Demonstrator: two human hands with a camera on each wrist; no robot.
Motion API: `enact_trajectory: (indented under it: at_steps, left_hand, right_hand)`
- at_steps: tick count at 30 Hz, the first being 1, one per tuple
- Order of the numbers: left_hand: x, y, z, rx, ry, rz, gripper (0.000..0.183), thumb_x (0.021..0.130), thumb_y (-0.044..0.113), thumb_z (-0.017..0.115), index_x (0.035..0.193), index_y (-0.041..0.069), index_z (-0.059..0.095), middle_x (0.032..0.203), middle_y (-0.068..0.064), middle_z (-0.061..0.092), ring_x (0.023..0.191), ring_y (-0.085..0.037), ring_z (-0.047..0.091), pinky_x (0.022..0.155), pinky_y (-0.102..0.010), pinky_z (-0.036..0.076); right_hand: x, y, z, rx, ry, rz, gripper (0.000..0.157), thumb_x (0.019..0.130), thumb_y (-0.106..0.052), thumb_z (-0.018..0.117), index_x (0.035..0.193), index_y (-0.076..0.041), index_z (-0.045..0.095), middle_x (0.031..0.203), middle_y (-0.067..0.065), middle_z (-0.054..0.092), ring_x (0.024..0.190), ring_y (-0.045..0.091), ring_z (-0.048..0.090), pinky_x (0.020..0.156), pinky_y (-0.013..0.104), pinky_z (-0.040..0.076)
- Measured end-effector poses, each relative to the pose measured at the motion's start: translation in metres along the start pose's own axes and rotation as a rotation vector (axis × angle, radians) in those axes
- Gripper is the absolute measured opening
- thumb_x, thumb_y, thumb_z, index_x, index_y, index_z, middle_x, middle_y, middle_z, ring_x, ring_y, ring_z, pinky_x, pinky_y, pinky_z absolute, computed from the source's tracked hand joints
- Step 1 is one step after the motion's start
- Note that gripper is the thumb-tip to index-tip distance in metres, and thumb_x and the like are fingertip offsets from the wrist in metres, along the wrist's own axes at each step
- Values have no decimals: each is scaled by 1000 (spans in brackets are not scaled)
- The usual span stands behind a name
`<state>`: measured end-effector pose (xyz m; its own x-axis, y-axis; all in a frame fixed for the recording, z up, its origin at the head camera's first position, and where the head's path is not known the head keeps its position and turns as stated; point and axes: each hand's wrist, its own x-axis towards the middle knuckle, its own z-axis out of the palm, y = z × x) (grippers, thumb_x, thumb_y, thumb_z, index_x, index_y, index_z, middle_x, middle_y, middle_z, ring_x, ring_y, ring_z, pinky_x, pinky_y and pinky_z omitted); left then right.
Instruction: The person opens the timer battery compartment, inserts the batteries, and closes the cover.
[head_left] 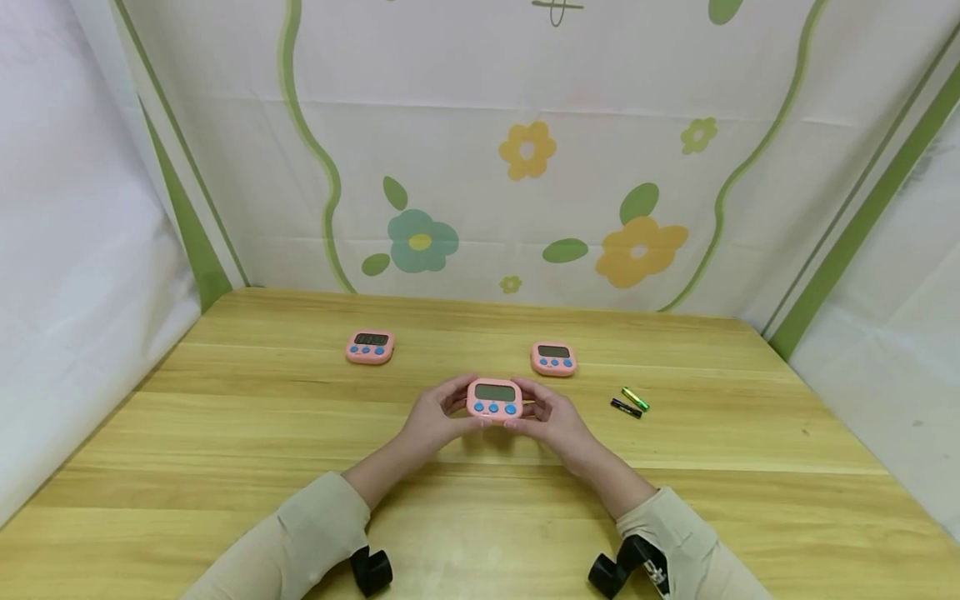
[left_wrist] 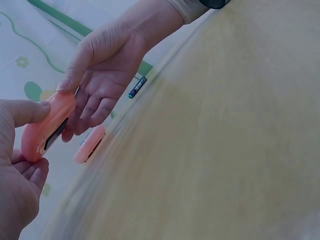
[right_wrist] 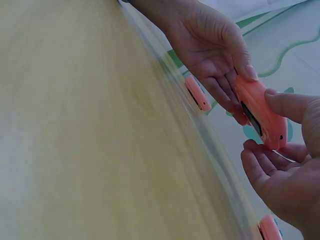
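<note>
A pink digital timer with a grey screen and blue buttons is held above the table between both hands. My left hand pinches its left end, thumb along the lower edge and fingers at the top. On the other end, my right hand grips it in the same way. The timer's screen looks blank in the head view. From the left wrist view, the timer shows edge-on with a thumb from each side on it. In the right wrist view the timer also appears between both hands.
Farther back on the wooden table lie a second pink timer at left, its display showing digits, and a third timer at right. Two small batteries, one green-gold and one black, lie right of the hands. A flowered cloth hangs behind.
</note>
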<state>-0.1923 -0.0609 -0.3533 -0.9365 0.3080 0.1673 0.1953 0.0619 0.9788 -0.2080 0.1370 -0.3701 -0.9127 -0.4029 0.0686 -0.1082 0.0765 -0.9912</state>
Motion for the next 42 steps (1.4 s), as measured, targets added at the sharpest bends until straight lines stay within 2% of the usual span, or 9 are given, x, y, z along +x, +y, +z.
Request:
enact_trajectory:
  at_steps: [5,10,15,21,27,34,37,42]
  left_hand:
    - [0,-1,0,7,5,17,58,72,-2,66,124,-5,40,119,-18,46,109,-27,44,91,-34,36]
    - [0,-3,-1,-24,9,6,57,73,1,66,124,-4,41,119,-17,47,109,-26,44,92,-33,35]
    - [5,-16,-3,-51,14,-2,57,74,7,67,124,-3,41,118,-16,48,107,-25,45,90,-31,38]
    - [10,-30,-4,-68,5,-15,64,75,17,68,127,-4,38,122,-15,45,107,-20,46,85,-23,40]
    - [10,-31,-3,-84,9,3,68,75,22,68,127,-6,36,123,-16,44,108,-20,46,87,-25,40]
    - [11,-31,-2,-104,30,-2,57,77,10,65,125,-8,39,116,-18,50,106,-24,47,87,-26,40]
    - [8,-23,-1,-100,31,-4,52,78,2,62,123,-10,39,115,-22,49,106,-28,47,86,-26,41]
    - [9,-26,-1,-107,33,2,51,78,1,61,124,-9,39,116,-21,49,106,-28,47,84,-25,42]
  right_hand:
    - [0,1,0,11,-2,-6,68,75,-7,67,130,4,30,123,17,40,110,28,41,85,28,42]
    - [0,2,1,51,10,-36,64,75,-4,66,129,4,32,130,17,35,117,24,35,90,26,36]
    - [-1,1,2,65,46,-82,59,75,-2,65,126,5,37,130,16,37,117,21,35,94,25,31]
    - [-1,1,2,67,85,-88,56,76,-2,64,125,7,38,126,19,41,115,24,38,91,24,34]
    - [1,5,1,60,120,-54,55,79,-7,62,127,5,36,119,23,45,106,25,47,84,27,42]
    - [4,5,0,37,179,-26,47,83,-4,56,126,5,37,103,21,55,86,18,58,76,37,47]
    - [4,5,0,18,189,-12,45,85,-5,52,127,4,38,99,22,56,86,20,58,76,36,47]
    - [4,6,0,19,202,7,41,88,-3,48,127,3,38,100,25,56,88,25,58,74,36,48]
